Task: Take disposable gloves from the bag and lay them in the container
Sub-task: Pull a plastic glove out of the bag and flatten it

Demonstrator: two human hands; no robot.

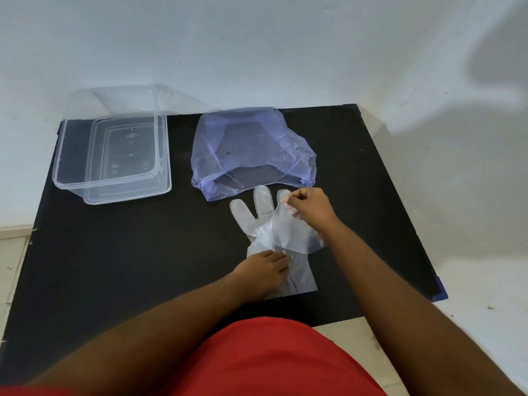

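Note:
Thin clear disposable gloves [258, 218] lie flat on the black mat, fingers pointing away from me, just in front of the bluish plastic bag [248, 150]. My right hand [310, 208] pinches the finger end of the top glove and lifts that layer off the one below. My left hand [265, 270] presses down on the cuff end of the gloves near me. The clear rectangular container [114, 184] stands open at the far left of the mat with nothing visible inside.
The black mat [114, 267] lies on a pale floor against a white wall. The container's clear lid [120, 101] leans against the wall behind the container. My red clothing fills the bottom of the view.

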